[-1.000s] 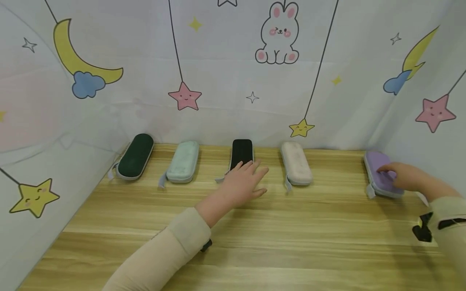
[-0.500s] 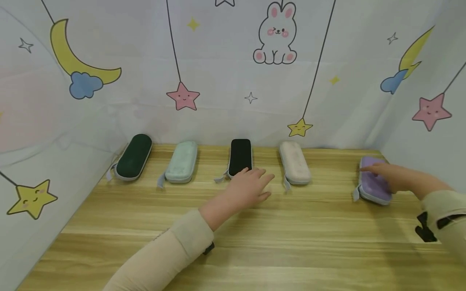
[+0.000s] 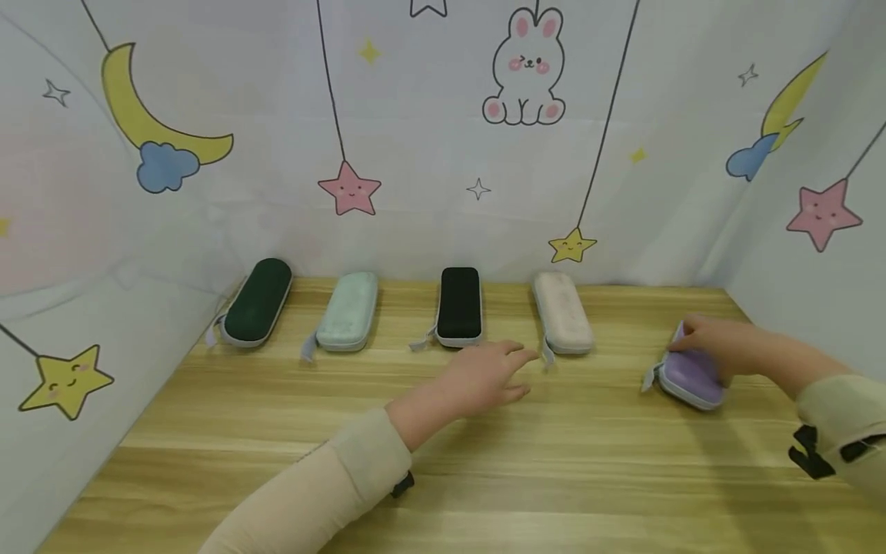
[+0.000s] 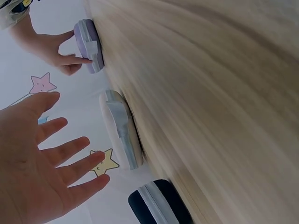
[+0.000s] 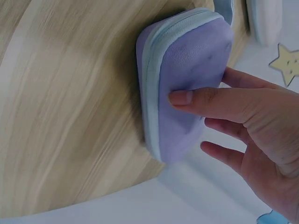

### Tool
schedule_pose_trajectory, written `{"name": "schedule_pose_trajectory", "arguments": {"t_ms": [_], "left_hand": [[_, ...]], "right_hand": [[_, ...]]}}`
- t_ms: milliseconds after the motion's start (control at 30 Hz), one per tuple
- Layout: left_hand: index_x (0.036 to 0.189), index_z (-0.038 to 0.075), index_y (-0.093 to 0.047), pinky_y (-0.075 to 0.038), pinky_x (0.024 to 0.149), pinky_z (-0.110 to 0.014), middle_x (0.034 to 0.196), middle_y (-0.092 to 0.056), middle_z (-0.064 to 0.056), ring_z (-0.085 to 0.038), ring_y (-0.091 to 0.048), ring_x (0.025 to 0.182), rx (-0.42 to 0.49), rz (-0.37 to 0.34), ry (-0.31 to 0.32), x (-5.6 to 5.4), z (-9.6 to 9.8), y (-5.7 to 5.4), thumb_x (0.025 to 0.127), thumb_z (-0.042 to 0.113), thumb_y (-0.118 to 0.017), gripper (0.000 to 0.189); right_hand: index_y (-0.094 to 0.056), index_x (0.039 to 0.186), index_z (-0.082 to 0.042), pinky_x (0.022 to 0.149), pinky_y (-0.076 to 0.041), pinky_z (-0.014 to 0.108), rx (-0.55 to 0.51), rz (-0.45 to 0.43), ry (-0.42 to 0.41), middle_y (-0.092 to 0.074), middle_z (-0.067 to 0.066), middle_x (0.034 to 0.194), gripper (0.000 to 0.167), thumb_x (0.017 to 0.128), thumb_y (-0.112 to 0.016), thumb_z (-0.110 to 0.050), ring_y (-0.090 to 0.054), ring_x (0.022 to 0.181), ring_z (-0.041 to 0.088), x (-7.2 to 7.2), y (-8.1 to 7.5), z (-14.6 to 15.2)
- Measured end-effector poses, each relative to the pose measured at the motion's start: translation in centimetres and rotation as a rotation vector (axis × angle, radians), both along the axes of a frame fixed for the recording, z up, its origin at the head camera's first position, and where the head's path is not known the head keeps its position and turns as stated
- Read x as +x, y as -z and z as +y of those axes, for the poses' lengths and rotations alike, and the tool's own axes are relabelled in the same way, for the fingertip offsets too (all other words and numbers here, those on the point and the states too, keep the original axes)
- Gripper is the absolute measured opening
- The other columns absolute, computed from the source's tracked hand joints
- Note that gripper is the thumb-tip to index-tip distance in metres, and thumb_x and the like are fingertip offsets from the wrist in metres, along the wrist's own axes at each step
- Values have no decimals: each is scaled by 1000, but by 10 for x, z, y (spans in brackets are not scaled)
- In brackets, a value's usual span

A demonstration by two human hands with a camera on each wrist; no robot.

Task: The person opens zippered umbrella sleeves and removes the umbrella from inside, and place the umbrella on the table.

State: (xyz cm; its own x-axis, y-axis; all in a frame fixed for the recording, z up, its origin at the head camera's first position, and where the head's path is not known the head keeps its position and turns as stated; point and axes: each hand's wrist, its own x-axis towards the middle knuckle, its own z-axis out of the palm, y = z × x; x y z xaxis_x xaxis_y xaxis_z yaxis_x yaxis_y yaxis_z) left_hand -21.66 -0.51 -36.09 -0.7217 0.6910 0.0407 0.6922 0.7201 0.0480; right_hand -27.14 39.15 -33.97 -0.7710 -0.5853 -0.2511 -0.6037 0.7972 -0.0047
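Observation:
My right hand (image 3: 730, 348) holds a purple zippered case (image 3: 692, 377) with a pale zip band and a grey pull tab, at the right of the wooden table. In the right wrist view the thumb (image 5: 205, 100) lies across the purple top, and a fingertip reaches round the far edge. My left hand (image 3: 484, 375) hovers palm down, fingers spread, just in front of a black zippered case (image 3: 460, 304). It touches nothing; the left wrist view shows its bare palm. A cream zippered case (image 3: 562, 314) lies between the two hands, farther back.
Along the back of the table (image 3: 526, 477) lie a mint case (image 3: 349, 312) and a dark green case (image 3: 259, 302), left of the black one. A white cloth (image 3: 415, 115) with printed stars, moons and a rabbit encloses the back and both sides.
The purple case has shifted left and towards me with my right hand, and turned a little. My left hand has drawn back and right, off the black case, which now shows in full.

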Motion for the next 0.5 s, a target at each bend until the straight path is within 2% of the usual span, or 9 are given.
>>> {"name": "schedule_pose_trajectory", "arguments": {"t_ms": [133,267,367,500], "left_hand": [[145,19,-47,-50,87,-29,138,-53,-1,-17,-57,117,40,-69,25,2,3,-3,97,38,-61,53],[140,18,-52,-48,92,-28,135,-56,0,-17,-58,116,51,-58,57,4,6,-1,95,37,-64,50],[129,20,-62,-48,91,-27,130,-59,4,-13,-58,114,46,-61,54,5,6,-1,95,38,-63,39],[115,23,-71,-48,88,-28,122,-64,9,-8,-59,111,46,-140,41,7,5,-1,97,38,-60,26]], "right_hand": [[-70,114,-4,72,-51,49,82,55,-58,-53,16,109,75,44,-96,0,-58,94,35,5,-2,-21],[-69,112,-1,78,-51,52,132,13,-120,-58,18,112,71,46,-95,-1,-59,98,40,8,-4,-39],[-67,110,2,79,-52,49,149,-32,-152,-61,14,107,66,50,-93,-2,-61,96,36,7,-5,-52],[-67,107,1,78,-52,46,157,-49,-142,-62,6,100,58,53,-90,0,-62,89,28,12,-9,-69]]}}
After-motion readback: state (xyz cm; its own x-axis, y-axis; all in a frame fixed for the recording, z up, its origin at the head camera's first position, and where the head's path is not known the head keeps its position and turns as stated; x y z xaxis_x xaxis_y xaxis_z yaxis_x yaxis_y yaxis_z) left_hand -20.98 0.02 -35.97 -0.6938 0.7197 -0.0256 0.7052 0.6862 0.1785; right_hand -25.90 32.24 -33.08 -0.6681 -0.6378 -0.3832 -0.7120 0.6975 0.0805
